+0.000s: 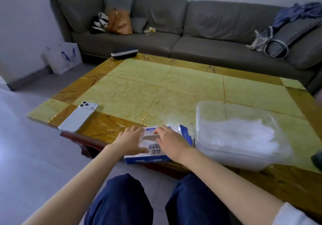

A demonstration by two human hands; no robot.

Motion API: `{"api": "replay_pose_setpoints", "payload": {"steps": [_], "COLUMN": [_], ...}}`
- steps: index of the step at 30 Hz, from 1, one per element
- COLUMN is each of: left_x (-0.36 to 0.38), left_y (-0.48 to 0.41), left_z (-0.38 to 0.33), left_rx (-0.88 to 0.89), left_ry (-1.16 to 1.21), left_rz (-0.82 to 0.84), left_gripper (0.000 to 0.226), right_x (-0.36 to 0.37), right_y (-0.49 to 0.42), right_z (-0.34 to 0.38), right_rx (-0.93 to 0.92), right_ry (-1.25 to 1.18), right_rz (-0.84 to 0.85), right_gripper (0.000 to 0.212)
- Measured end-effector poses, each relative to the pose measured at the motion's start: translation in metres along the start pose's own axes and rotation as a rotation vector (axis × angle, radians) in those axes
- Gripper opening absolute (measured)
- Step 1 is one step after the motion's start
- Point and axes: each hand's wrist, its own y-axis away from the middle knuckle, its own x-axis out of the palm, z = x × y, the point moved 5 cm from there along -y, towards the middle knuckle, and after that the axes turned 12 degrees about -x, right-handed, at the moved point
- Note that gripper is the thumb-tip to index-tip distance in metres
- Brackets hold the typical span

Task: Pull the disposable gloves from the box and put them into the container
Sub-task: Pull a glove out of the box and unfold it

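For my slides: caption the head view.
Left hand on the glove box, right hand at its opening; gloves lie in the clear container.

The blue-and-white box (pixel 155 152) lies flat under both hands. Its top slot sits between the left fingers (pixel 135 131) and the right fingers (pixel 161 130), which curl at the slot; whether they pinch a glove is unclear. Just right of the right fingers stands the clear, open-topped container (pixel 199 115), holding a heap of filmy white gloves (pixel 244 134).
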Motion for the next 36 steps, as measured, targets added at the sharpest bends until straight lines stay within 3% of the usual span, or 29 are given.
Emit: {"api": "replay_pose_setpoints", "payload": {"steps": [4, 11, 15, 20, 24, 27, 30, 33, 36], "left_x": [0.009, 0.016, 0.018, 0.018, 0.019, 0.018, 0.018, 0.018, 0.018], "left_y": [-0.001, -0.003, -0.003, -0.004, -0.004, -0.005, -0.004, -0.004, -0.005], "left_z": [0.007, 0.008, 0.007, 0.008, 0.008, 0.009, 0.007, 0.007, 0.007], "left_rx": [0.020, 0.020, 0.016, 0.013, 0.016, 0.012, 0.011, 0.009, 0.006], "left_ry": [0.075, 0.116, 0.116, 0.131, 0.141, 0.151, 0.141, 0.134, 0.137], "left_rz": [0.008, -0.020, -0.026, -0.027, -0.018, -0.014, -0.013, -0.011, -0.006], "left_gripper": [0.081, 0.080, 0.082, 0.082, 0.080, 0.078, 0.079, 0.080, 0.079], "right_x": [0.021, 0.033, 0.034, 0.027, 0.007, -0.003, -0.001, 0.004, 0.002], "right_y": [-0.012, -0.030, -0.036, -0.027, -0.019, -0.016, -0.014, -0.016, -0.017], "right_z": [-0.016, -0.017, -0.015, -0.020, -0.021, -0.026, -0.022, -0.019, -0.024], "right_rx": [0.101, 0.119, 0.131, 0.183, 0.245, 0.315, 0.278, 0.249, 0.255], "right_ry": [0.061, 0.308, 0.334, 0.175, 0.011, -0.013, -0.036, -0.084, -0.129], "right_rz": [0.073, 0.227, 0.280, 0.200, 0.031, -0.086, -0.088, -0.027, -0.081], "right_gripper": [0.025, 0.019, 0.021, 0.020, 0.009, 0.015, 0.009, 0.030, 0.026]}}
